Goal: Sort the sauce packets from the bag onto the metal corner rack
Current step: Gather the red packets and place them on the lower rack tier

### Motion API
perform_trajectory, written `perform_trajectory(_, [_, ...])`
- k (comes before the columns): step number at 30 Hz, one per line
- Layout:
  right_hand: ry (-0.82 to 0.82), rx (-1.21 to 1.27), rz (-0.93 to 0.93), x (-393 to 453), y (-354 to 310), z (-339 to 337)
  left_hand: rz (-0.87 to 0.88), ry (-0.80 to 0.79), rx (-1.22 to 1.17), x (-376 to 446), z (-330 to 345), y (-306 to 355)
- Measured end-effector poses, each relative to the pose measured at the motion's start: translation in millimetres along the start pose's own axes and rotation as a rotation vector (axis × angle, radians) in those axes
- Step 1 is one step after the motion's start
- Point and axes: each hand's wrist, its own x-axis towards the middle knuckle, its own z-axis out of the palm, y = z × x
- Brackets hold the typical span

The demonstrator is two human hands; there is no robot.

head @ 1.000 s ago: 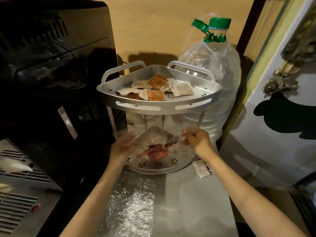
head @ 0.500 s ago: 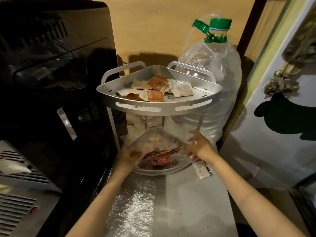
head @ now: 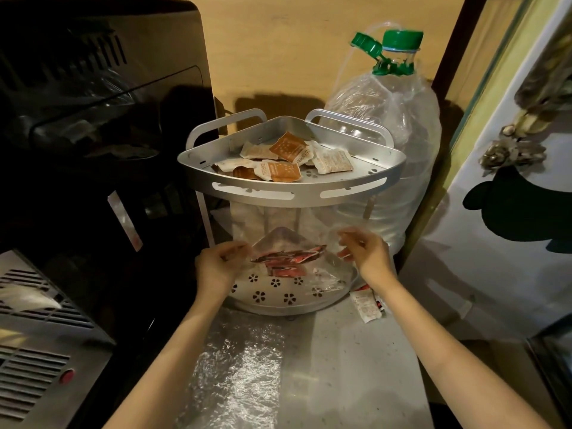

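A two-tier metal corner rack (head: pixel 291 193) stands on the counter. Its top shelf holds several orange and white sauce packets (head: pixel 286 159). Over the perforated bottom shelf (head: pixel 272 294) I hold a clear plastic bag (head: pixel 291 243) with red sauce packets (head: pixel 289 258) inside. My left hand (head: pixel 218 264) grips the bag's left side and my right hand (head: pixel 366 253) pinches its right side. The bag is stretched between them in front of the rack's legs.
A white packet (head: pixel 366 305) lies on the counter right of the rack's base. A large clear water jug with a green cap (head: pixel 390 119) stands behind the rack. A black appliance (head: pixel 93 134) fills the left side; a wall is on the right.
Both hands moved with the bag, first lower over the bottom shelf, then slightly up and apart, spreading the bag wider. The red packets stay inside it.
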Motion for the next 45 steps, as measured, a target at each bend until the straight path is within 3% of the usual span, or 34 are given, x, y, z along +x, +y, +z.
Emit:
perform_trajectory(7, [0.120,-0.086,-0.100,7,-7,0,0.124,0.023,-0.086,-1,-6,29])
perform_trajectory(21, [0.099,-0.001,-0.174,7,-4,-2,0.150,0.050,-0.137,0,-14,27])
perform_trajectory(24, [0.088,-0.008,-0.169,6,-5,-1,0.110,-0.029,-0.149,-6,-11,12])
perform_trajectory(27, [0.085,0.007,-0.165,7,-7,-3,0.016,-0.154,0.071,-10,-5,-10])
perform_trajectory(30, [0.016,0.092,-0.092,5,-10,-6,-0.032,-0.101,0.134,-9,-5,-19])
perform_trajectory(34, [-0.030,0.113,0.220,4,-1,-6,-0.066,-0.064,0.177,-2,-5,-19])
perform_trajectory(38, [-0.195,0.109,0.421,4,10,3,-0.115,-0.095,0.186,5,1,-14])
perform_trajectory(45, [0.050,0.197,0.180,5,0,8,-0.074,-0.089,0.066,12,4,3])
